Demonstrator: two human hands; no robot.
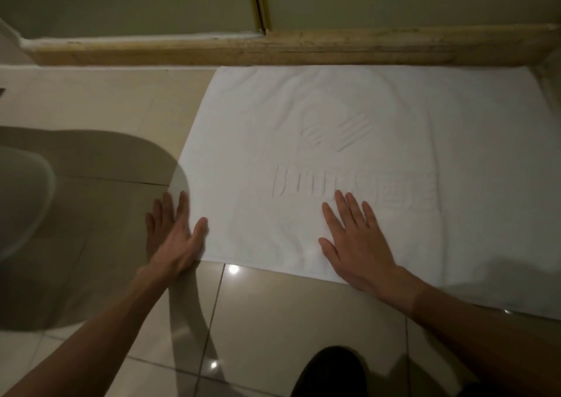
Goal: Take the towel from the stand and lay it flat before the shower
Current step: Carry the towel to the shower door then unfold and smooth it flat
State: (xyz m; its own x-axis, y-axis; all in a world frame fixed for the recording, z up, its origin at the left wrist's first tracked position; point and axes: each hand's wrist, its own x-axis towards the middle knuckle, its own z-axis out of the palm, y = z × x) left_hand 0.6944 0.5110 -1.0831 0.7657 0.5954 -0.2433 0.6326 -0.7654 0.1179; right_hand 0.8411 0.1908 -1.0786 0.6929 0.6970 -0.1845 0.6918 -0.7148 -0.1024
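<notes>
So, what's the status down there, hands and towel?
Left hand flat at the near left corner of the towel, right hand flat on it. Towel spread out against the shower step. Nothing blocking.

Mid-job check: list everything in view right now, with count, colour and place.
towel: 1, white, spread flat on the floor against the sill, raised lettering mid-cloth
sill: 1, tan, along the towel's far edge
frame strip: 1, brass, upright above the sill
floor: glossy beige tiles, near and left of the towel
fixture: 1, pale grey, rounded, left edge; cannot tell what it is
knee: 1, dark, bottom edge
left hand: 1, flat at the towel's near left corner, thumb on the cloth
right hand: 1, flat on the towel by its near edge
</notes>
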